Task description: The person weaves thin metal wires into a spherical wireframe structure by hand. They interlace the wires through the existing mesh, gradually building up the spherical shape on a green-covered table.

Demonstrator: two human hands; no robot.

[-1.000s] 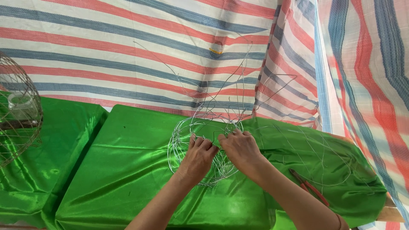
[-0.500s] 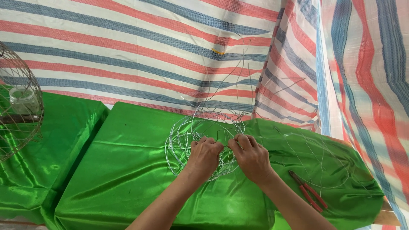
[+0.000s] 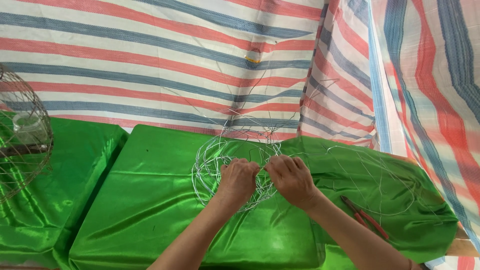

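A round basket frame of thin silver wire (image 3: 212,160) lies on the green satin cloth over the table (image 3: 145,200). Loose wire ends stick up from it toward the striped tarp behind. My left hand (image 3: 239,181) is closed on the frame's near wires at its middle. My right hand (image 3: 291,180) grips the wires just to the right, with its fingers pinched together. The two hands almost touch above the frame. Part of the frame is hidden beneath them.
Red-handled pliers (image 3: 364,216) lie on the cloth to my right. More loose wire loops (image 3: 380,175) spread over the right end of the table. A finished wire cage (image 3: 22,135) stands at the far left. A red, white and blue striped tarp (image 3: 165,55) hangs behind.
The view has shifted slightly, so the frame and hands sit a little lower. Both hands have stayed on the wire frame, with small finger movements only.
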